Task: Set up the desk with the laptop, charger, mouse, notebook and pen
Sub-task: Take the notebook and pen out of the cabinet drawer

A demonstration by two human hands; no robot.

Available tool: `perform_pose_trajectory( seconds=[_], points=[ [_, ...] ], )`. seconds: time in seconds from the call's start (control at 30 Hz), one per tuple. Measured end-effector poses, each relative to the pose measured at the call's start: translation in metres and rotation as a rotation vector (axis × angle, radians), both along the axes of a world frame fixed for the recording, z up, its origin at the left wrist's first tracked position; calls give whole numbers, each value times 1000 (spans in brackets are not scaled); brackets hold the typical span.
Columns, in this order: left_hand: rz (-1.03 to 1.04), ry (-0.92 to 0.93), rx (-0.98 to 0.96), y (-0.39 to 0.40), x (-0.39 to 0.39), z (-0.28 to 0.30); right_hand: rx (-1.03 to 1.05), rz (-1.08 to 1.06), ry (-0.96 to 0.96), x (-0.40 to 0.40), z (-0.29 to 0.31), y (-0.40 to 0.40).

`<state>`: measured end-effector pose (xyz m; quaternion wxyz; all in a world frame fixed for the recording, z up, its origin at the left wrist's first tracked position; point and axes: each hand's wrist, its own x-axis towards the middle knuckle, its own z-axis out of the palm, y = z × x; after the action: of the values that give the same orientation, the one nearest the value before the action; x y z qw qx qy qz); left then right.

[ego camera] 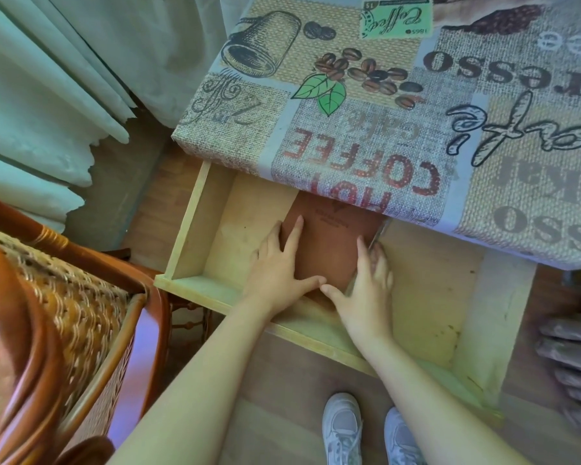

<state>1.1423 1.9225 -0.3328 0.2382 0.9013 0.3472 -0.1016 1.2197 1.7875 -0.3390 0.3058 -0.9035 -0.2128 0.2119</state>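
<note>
We see one brown notebook (329, 243) lying flat on the floor of an open wooden drawer (195, 223), its far end tucked under the overhanging edge of the desk's tablecloth (366, 105). Just beside the notebook's right edge lies one thin metallic object (379, 233), perhaps a pen; we cannot tell for sure, since it is blurred and partly covered.

We count two hands, both on the notebook. The left hand (279, 266) rests on its left side with fingers straight and spread, the forefinger laid on the cover and the thumb stretched along the near edge. The right hand (366, 283) sits at the right edge, its forefinger straight on the cover, its thumb pointing left along the near edge until it almost meets the other thumb; the remaining fingers curl down over the notebook's right side, though whether they grip it we cannot tell.

Further out we see one wicker chair (64, 313) to the left, pale curtains (47, 95) behind it, and two white sneakers (342, 431) on the floor below.
</note>
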Motion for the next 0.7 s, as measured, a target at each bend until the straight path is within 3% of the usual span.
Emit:
perform_pose_trajectory(
  seconds=[0.2,0.4,0.7],
  points=[
    [161,-197,-109,1,-1,1,188,-136,117,1,-4,4],
    [305,-278,-190,6,-7,1,229,-303,216,14,-5,7],
    [296,-302,-331,5,-6,4,212,-408,440,32,1,8]
  ],
)
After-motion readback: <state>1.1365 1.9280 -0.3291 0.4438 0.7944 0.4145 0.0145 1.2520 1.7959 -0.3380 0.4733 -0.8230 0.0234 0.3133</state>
